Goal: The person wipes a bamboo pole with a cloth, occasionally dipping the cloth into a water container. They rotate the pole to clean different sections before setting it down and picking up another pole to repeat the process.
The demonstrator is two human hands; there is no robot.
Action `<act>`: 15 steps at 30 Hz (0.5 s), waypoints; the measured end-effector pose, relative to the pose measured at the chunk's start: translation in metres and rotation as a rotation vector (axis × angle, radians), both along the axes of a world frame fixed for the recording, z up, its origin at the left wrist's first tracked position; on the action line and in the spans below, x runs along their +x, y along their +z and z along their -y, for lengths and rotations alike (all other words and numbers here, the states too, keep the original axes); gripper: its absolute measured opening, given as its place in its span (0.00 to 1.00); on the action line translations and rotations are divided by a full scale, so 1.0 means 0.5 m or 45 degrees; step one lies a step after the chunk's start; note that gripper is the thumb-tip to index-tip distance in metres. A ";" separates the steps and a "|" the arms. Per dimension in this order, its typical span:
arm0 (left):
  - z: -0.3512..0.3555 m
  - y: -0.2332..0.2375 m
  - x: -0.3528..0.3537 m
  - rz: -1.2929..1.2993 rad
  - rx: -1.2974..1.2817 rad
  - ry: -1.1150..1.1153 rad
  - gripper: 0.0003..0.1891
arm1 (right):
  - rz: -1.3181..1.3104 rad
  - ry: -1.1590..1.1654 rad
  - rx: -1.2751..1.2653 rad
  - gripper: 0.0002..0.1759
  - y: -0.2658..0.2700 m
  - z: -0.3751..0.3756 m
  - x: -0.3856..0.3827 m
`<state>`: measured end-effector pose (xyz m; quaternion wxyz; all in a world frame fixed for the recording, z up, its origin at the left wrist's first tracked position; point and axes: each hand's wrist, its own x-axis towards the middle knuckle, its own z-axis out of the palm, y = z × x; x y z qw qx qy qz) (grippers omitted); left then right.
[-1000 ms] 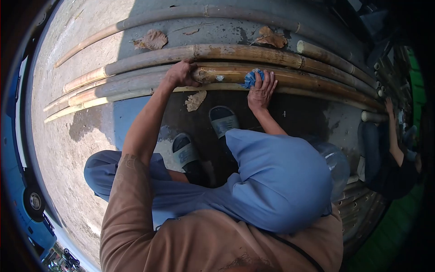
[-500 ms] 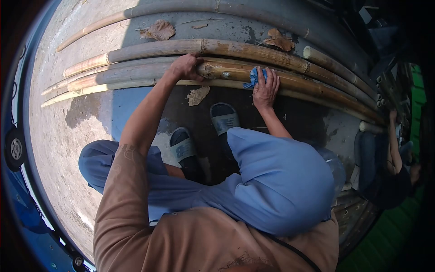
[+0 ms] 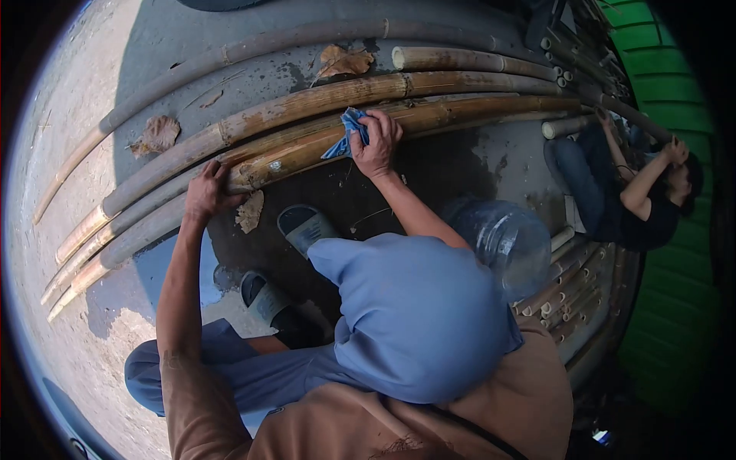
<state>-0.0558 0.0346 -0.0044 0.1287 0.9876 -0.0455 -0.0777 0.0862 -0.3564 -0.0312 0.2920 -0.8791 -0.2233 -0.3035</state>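
My left hand [image 3: 207, 190] is closed round a bamboo pole [image 3: 295, 157], just beside one of its joints. Farther right along that pole, my right hand [image 3: 376, 144] grips a crumpled blue cloth [image 3: 346, 134] against the bamboo. Part of the cloth hangs out to the left of the fingers. The pole is brown and shiny between my hands and greyer toward its left end. Just beyond it lies another long bamboo pole [image 3: 322, 100], roughly parallel.
Dry leaves [image 3: 157, 136] lie by the poles. A clear plastic water jug [image 3: 512, 249] stands by my right knee. At right, a seated person [image 3: 652, 180] has a hand on a pole. Stacked bamboo [image 3: 571, 295] and a green corrugated surface [image 3: 667, 299] are behind.
My view has turned right, so the poles appear shifted left and tilted. The jug and the other person show more fully. More of the blue cloth sticks out from my right hand.
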 end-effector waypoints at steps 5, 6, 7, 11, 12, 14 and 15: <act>0.010 0.026 0.007 -0.007 -0.126 0.032 0.47 | -0.135 -0.728 0.265 0.22 -0.075 0.065 -0.013; 0.006 0.024 0.007 -0.021 -0.134 0.022 0.46 | -0.253 -0.857 0.391 0.25 -0.118 0.082 0.004; 0.003 0.020 0.003 0.005 -0.137 0.010 0.46 | -0.376 -0.979 0.522 0.27 -0.113 0.087 0.014; -0.018 -0.011 0.009 0.090 -0.104 -0.050 0.46 | -0.857 -0.964 1.408 0.46 -0.043 0.082 0.058; -0.023 -0.022 0.010 0.093 -0.094 -0.067 0.46 | -0.944 -1.036 1.313 0.49 -0.029 0.070 0.073; -0.025 -0.035 0.006 0.140 -0.080 -0.073 0.46 | -1.124 -1.192 1.106 0.55 0.020 0.040 0.098; -0.024 -0.038 0.004 0.131 -0.075 -0.062 0.46 | -1.199 -1.154 1.168 0.62 0.025 0.043 0.108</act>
